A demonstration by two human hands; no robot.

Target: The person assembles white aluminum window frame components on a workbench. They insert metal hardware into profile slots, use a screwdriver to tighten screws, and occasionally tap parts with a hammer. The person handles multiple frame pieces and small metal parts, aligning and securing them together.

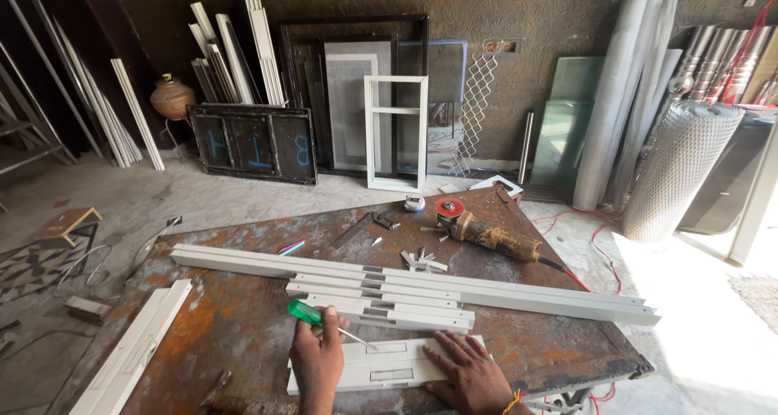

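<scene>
- Head view: the left hand has its fingers clamped on a screwdriver with a green handle; the thin metal shaft slants down to the right, and its tip rests on a short white aluminium profile.
- That short profile lies flat at the near edge of the rusty metal table, directly in front of the person, with a rectangular slot in its near face.
- The right hand lies palm down on the right end of the short profile, fingers spread apart and flat, gripping nothing; a yellow-orange band shows at the wrist.
- Just beyond the hands, several short white profile lengths lie side by side, touching one another.
- Behind them two long white profiles run across the table from left to upper right, past the table's right edge.
- Another white profile lies slanted along the table's left edge.
- Farther back on the table rests an angle grinder with a red disc, its red cable trailing off to the floor on the right.
- Small metal brackets are scattered near the grinder.
- Against the back wall lean a white window frame, dark frames and panes of glass; a roll of wire mesh stands at the right.
</scene>
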